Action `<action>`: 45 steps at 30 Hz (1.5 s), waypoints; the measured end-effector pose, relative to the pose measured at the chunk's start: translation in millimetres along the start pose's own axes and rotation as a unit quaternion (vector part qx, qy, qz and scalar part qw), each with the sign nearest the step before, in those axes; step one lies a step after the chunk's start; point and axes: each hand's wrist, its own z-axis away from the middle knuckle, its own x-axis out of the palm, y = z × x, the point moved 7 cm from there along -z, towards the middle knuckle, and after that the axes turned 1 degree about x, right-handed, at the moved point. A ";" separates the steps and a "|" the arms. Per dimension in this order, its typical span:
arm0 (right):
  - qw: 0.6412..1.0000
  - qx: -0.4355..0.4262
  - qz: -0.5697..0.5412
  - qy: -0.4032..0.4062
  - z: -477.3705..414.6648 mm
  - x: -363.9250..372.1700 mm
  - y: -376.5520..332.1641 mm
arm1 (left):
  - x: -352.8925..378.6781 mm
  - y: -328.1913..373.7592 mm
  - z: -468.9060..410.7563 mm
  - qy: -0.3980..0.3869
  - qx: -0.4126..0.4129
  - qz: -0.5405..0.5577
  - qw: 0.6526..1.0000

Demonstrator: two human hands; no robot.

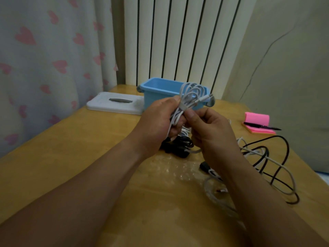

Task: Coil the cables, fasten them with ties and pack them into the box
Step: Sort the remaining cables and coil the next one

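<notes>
Your left hand (160,118) is curled around the lower part of a coiled white cable (191,92), gripping it above the table (80,157), while your right hand (208,129) pinches at the coil's middle between thumb and forefinger, right where a grey tie (183,108) wraps the bundle. The loops of the coil fan out above your fingers, and one plug end points to the right. The coil is held up in front of the blue box (156,90), which stands open at the far edge of the table; from here you cannot tell whether anything lies inside it. Its white lid (115,103) lies flat just to the left of the box. Below your hands a coiled black cable (179,145) rests on the tabletop, and a clear plastic wrapper (174,171) lies nearer to you. To your right, loose black and white cables (267,157) sprawl in a tangle. Farther right sits a pink notepad (257,119) with a black pen (261,126) lying across it.
</notes>
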 end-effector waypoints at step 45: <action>0.996 -0.069 0.047 0.006 -0.2 -4.1 -10.7 | 1.3 13.6 4.7 0.094 0.114 -0.274 0.950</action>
